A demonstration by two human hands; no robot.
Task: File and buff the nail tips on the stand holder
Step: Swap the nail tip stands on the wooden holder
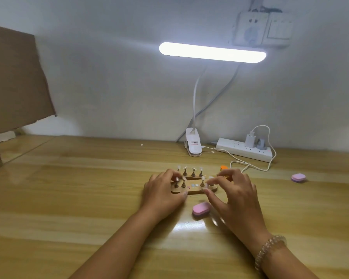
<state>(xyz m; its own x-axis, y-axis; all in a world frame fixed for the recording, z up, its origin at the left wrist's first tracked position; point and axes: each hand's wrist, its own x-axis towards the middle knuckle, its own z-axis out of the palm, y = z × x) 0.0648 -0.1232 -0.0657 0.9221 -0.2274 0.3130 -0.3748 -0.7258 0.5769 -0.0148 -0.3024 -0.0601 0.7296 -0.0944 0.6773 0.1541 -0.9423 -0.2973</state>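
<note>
Left hand (pixel 163 191) fingers gripping stand holder (pixel 193 191); right hand (pixel 237 198) fingers pinching nail tip (pixel 203 178); hard tugging risking popping it off.

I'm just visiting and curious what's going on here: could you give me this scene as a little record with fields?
Place: wooden table, under a lit clip lamp
Work: nail tips on pegs in a stand holder
Left: left hand grips the holder's left end
Right: right hand is at a tip near the right end; grip unclear
Tools: pink buffer block in front of the holder; second pink block far right
</note>
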